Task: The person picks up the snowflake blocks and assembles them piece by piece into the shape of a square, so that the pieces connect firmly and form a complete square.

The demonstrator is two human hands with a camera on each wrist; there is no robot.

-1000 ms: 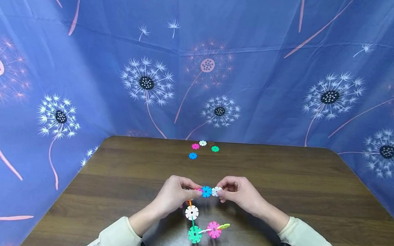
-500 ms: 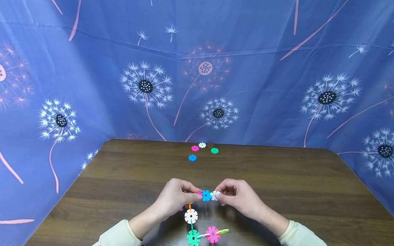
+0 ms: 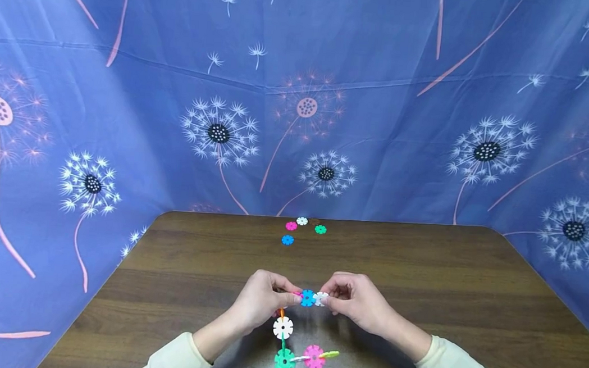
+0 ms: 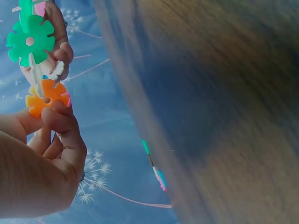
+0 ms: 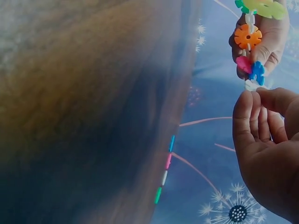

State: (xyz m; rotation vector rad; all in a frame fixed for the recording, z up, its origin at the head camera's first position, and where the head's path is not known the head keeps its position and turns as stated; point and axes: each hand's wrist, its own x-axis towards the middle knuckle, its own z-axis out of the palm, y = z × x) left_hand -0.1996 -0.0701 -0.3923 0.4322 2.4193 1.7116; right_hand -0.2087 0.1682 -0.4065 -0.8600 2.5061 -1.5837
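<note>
My left hand (image 3: 262,297) pinches a pink notched plastic disc (image 5: 243,64) in a chain of snowflake-shaped linking discs. A blue disc (image 3: 308,298) juts from the pink one towards the right. My right hand (image 3: 360,300) pinches a white disc (image 3: 320,299) between thumb and fingertips, its edge right at the blue disc. Beside the left fingers is an orange disc (image 4: 47,98). From there the chain hangs towards the person: a second white disc (image 3: 283,328), a green disc (image 3: 285,362), a pale disc seen edge-on, another pink disc (image 3: 315,358) and a yellow-green disc (image 3: 329,354).
Loose discs lie near the far edge of the wooden table (image 3: 209,257): white (image 3: 302,221), pink (image 3: 291,226), green (image 3: 320,229) and blue (image 3: 287,240). A brown disc beside them blends into the wood. Behind the table hangs a blue dandelion-print cloth (image 3: 402,157).
The white disc in my right hand has come slightly left, closer against the blue disc. My left hand keeps its grip. The whole scene sits a little lower as the head view shifts.
</note>
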